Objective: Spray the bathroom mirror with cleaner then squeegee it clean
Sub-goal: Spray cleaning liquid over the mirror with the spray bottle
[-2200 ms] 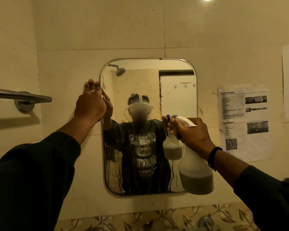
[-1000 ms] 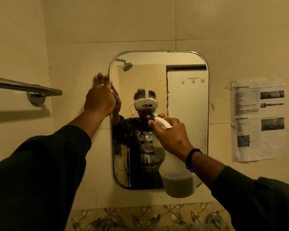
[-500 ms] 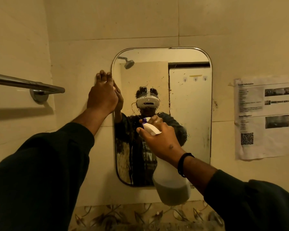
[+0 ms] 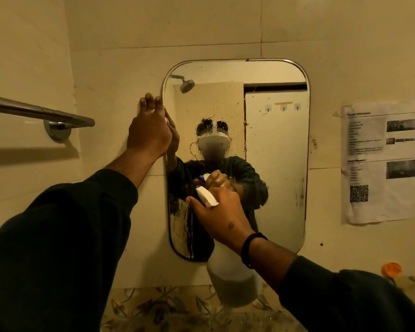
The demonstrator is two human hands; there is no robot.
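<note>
A rounded rectangular mirror (image 4: 276, 178) hangs on the tiled wall, with droplets and streaks across its middle and lower left. My right hand (image 4: 222, 213) grips the white trigger head of a translucent spray bottle (image 4: 235, 281), nozzle pointed at the mirror's lower left. The bottle holds some liquid at the bottom. My left hand (image 4: 149, 133) rests flat on the wall against the mirror's left edge, fingers up. No squeegee is in view.
A chrome towel bar (image 4: 41, 113) juts from the left wall. A printed paper sheet (image 4: 381, 161) is taped to the wall right of the mirror. An orange object (image 4: 391, 269) sits at the lower right above a floral patterned surface (image 4: 168, 310).
My right hand has carried the spray bottle from the mirror's right side leftward and down to its lower left. My left hand has stayed at the mirror's left edge.
</note>
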